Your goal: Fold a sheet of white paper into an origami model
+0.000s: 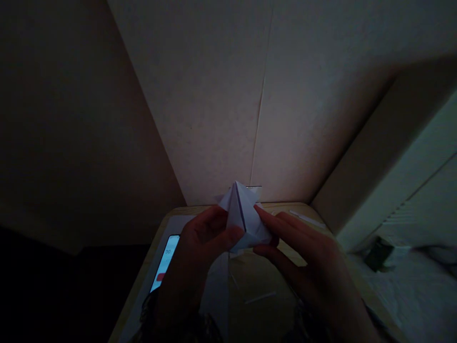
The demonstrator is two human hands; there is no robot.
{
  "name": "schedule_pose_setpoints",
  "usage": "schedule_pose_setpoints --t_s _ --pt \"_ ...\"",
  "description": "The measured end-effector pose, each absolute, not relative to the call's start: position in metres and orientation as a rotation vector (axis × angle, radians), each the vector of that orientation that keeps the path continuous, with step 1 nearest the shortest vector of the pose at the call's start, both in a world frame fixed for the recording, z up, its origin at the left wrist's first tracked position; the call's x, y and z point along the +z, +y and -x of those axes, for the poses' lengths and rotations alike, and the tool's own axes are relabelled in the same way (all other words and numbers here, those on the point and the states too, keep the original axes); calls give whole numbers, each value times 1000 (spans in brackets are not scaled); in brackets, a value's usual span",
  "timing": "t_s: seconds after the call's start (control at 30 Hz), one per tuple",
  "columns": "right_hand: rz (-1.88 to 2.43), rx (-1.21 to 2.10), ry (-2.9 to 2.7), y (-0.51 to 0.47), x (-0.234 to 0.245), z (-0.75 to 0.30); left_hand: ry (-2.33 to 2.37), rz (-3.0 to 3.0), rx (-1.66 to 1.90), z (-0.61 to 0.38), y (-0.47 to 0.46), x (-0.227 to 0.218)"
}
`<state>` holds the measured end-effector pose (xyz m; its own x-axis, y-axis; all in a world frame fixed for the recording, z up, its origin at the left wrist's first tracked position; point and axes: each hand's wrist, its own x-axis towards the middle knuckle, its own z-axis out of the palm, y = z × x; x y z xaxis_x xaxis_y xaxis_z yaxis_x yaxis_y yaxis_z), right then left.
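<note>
A folded white paper shape (246,214) with a pointed top is held up over the small wooden table. My left hand (210,243) grips its left side, thumb on the front face and the fingers behind. My right hand (303,243) pinches its right side, with fingers along the upper edge and the thumb near the lower corner. Both hands are closed on the paper. Part of its back and lower edge is hidden behind the fingers.
A lit phone (166,262) lies on a white sheet (216,290) at the table's left. Thin paper strips (260,297) lie on the wooden tabletop (257,271), and another white strip (307,218) at its back right. A wall (214,105) rises directly behind. The room is dim.
</note>
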<state>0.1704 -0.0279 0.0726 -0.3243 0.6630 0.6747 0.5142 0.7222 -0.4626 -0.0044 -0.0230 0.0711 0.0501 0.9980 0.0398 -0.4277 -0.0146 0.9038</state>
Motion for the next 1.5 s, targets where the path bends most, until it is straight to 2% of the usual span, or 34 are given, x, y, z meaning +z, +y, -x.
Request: schedule_pose_setpoints --t_s 0.3,0.67,1.5 --pt "898 172 -2024 -28 76 -170 871 -1025 1406 1 -23 75" --pt "860 -64 -2050 -26 76 -169 861 -938 1424 -1 -22 77" --pt "698 -137 -2001 -27 79 -174 812 -969 1287 4 -28 81"
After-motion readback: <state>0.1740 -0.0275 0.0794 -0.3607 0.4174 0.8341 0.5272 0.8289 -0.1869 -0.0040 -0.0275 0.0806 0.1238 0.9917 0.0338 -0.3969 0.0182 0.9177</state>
